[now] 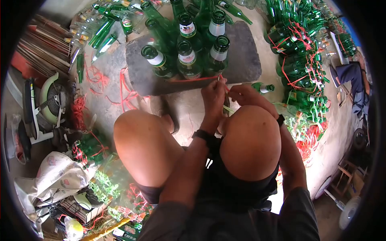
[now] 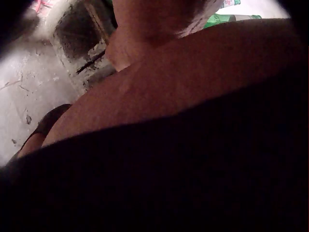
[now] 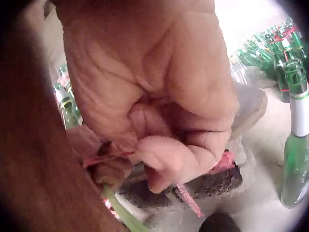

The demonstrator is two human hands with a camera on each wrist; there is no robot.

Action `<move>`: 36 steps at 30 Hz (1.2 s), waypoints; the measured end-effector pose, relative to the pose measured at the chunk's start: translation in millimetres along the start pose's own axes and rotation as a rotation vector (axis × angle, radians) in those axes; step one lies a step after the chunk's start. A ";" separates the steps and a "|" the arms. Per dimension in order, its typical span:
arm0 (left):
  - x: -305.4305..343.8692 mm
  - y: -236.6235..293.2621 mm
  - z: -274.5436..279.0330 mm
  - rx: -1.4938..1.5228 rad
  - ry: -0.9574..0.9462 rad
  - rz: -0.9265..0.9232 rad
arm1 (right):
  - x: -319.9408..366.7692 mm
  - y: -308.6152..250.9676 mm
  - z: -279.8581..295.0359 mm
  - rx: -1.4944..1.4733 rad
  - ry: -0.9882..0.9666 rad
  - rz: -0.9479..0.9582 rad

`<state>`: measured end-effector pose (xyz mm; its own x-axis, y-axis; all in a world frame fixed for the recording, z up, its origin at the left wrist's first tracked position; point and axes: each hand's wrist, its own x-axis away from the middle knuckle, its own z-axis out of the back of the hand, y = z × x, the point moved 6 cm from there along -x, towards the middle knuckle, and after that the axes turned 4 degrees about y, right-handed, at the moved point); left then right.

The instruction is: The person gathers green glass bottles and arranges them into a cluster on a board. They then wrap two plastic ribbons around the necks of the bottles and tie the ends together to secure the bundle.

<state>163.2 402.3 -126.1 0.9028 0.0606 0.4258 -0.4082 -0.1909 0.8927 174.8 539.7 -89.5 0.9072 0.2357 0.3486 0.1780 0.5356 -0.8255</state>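
Several green glass bottles (image 1: 187, 58) with white neck labels stand in a cluster on a dark slab (image 1: 243, 60) in the head view. Red plastic twine (image 1: 189, 79) runs along the near side of the cluster, low down, to both hands. My left hand (image 1: 213, 96) pinches the twine close to the slab's near edge. Beside it, my right hand (image 1: 247, 95) has its fingers curled round the twine; a loose pink-red end (image 3: 190, 200) hangs below in the right wrist view. A pale green strip (image 3: 123, 208) hangs under the hands. Skin and shadow fill most of the left wrist view.
A single green bottle (image 1: 263, 87) lies right of the slab. Twine-tied bottle bundles (image 1: 297, 72) line the right side. Loose red twine (image 1: 126, 90) and lying bottles (image 1: 102, 34) are at the left, near a pale green wheeled object (image 1: 50, 98). Both knees flank the arms.
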 end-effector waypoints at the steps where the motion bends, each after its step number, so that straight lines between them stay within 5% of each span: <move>1: -2.8 -2.3 0.9 -0.029 0.009 -0.004 | 2.6 1.7 5.8 0.018 0.003 0.018; 3: -2.9 -3.2 2.3 -0.060 0.019 -0.005 | 4.7 -14.0 19.5 0.035 0.005 0.034; 5: -0.9 1.5 0.2 -0.003 0.008 0.020 | 7.3 -19.9 48.8 0.026 0.076 -0.328; 7: 3.2 8.2 -1.1 0.000 0.006 -0.001 | -1.2 -13.7 54.9 0.044 0.159 -0.288; 9: 3.9 11.5 -1.7 0.002 0.002 -0.025 | -15.8 -19.1 57.2 0.055 0.416 0.248; 13: 5.4 19.3 -1.5 -0.131 -0.011 -0.043 | -37.7 -18.1 31.2 0.054 0.338 0.294; 15: 5.2 20.5 -0.9 -0.150 -0.009 -0.083 | -44.4 -13.5 16.7 0.011 0.209 0.057; 21: 3.0 12.5 2.2 -0.201 -0.018 -0.039 | -39.6 -27.3 12.8 -0.222 0.137 -0.112; 27: 3.6 -1.9 5.0 0.103 0.143 0.192 | -43.6 -17.9 8.9 -0.246 0.145 -0.009; 29: 10.6 -8.8 3.2 0.501 0.191 0.399 | -41.7 -14.2 7.3 -0.297 0.132 -0.075; 36: 15.5 -10.6 0.7 0.430 0.110 0.468 | -39.8 -9.5 2.7 -0.504 0.038 -0.101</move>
<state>181.6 404.6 -129.1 0.6142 -0.0288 0.7886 -0.6441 -0.5956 0.4799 136.0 527.5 -94.3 0.8877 0.1683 0.4286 0.4183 0.0945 -0.9034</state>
